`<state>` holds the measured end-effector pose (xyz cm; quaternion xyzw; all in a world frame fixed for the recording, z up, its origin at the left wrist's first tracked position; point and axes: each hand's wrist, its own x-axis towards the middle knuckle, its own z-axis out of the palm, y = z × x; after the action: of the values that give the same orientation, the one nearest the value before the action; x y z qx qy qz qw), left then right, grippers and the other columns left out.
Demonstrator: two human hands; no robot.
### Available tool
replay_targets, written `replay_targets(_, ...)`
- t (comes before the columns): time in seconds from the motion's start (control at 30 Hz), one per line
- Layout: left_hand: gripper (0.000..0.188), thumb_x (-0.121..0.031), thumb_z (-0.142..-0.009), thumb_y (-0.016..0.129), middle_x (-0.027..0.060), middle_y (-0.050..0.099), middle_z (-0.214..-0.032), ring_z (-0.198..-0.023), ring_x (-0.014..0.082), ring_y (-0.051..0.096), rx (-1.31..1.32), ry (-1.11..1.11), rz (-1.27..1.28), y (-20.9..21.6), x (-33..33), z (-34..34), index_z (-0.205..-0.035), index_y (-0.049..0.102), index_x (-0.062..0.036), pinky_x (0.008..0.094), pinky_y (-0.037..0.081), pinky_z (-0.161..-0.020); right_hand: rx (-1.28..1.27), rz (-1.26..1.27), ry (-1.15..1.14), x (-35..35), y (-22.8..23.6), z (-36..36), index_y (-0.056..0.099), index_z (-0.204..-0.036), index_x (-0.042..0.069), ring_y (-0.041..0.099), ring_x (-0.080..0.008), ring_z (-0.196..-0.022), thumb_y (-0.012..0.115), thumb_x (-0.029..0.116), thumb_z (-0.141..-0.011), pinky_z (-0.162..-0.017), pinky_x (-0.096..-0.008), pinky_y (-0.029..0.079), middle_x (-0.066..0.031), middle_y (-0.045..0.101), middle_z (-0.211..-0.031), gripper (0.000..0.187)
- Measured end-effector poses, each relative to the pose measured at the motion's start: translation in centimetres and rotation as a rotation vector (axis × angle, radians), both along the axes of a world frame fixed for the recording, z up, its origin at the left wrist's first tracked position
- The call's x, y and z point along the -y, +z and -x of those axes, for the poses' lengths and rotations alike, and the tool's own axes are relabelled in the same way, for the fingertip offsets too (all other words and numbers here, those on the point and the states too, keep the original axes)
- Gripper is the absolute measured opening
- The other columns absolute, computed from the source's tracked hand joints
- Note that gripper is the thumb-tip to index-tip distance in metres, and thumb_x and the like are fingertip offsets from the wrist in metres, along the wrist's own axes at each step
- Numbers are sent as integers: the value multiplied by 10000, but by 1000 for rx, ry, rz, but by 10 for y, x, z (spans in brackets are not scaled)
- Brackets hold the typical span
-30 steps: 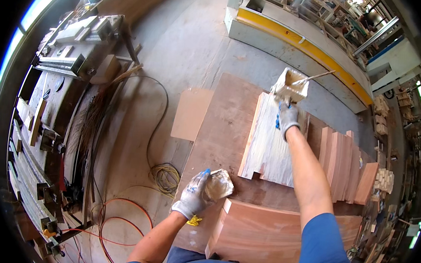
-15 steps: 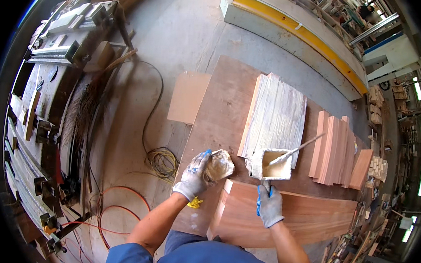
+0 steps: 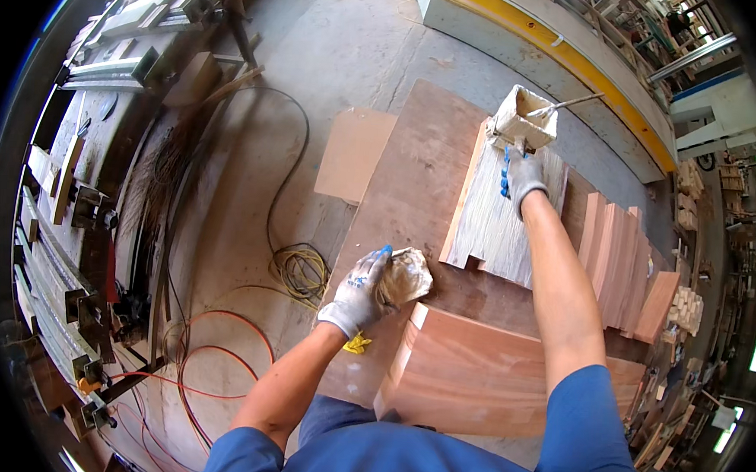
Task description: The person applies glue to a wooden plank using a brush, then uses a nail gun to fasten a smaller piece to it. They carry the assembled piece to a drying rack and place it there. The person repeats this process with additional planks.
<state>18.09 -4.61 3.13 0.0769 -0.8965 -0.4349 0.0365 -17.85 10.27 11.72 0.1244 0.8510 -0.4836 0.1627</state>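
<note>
My gloved right hand (image 3: pixel 524 177) is stretched far forward, its fingers closed round the handle of a square glue pot (image 3: pixel 507 130) caked with pale, dried glue. A thin stick (image 3: pixel 577 101) leans out of the pot toward the right. The pot is above the far end of a row of boards (image 3: pixel 496 222) streaked with white glue. In my gloved left hand (image 3: pixel 355 295) is a crusted, whitish, bowl-shaped piece (image 3: pixel 408 277), gripped at its left side; its exact kind is unclear. It is over the brown table (image 3: pixel 398 198), beside a reddish wood stack (image 3: pixel 482 372).
Several reddish wood strips (image 3: pixel 606 259) lie at the right of the table. A yellow scrap (image 3: pixel 357 344) sits near my left wrist. Cables (image 3: pixel 298 270) and an orange hose (image 3: pixel 226 315) lie on the floor at left, near a bench with metal clamps (image 3: pixel 107 72). A yellow-striped machine (image 3: pixel 546 40) stands beyond.
My right hand has carried the glue pot forward, from the near end of the glue-streaked boards to their far end. My left hand still grips the crusted piece.
</note>
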Motion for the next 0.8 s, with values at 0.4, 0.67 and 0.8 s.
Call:
replay_targets(0.4,1117,-191,-636,944,245,508,-1493,-1399,419,477,-5,4,-20,2,0,-2,-1565,346,-25,461,420,-1173,223,-51,94,-77,17,-291,549,-808,75,496,-121,-487,635,322,-1025,-446,-341,419,-17,512,-598,340)
replay_targets(0.67,1110,-218,-637,942,215,493,-1518,-1418,399,461,30,10,-19,8,1,-2,-1565,356,-52,453,404,-1188,101,82,58,-60,45,-203,554,-797,105,438,-97,-438,608,380,-1047,-365,-310,353,33,478,-583,375)
replay_targets(0.8,1127,-243,-629,948,203,486,-1530,-1426,390,455,28,-11,-18,8,-2,0,-1568,351,-65,448,397,-1194,27,-23,108,-62,-1,-191,580,-778,60,482,-160,-478,618,385,-1032,-455,-377,418,-25,514,-578,414)
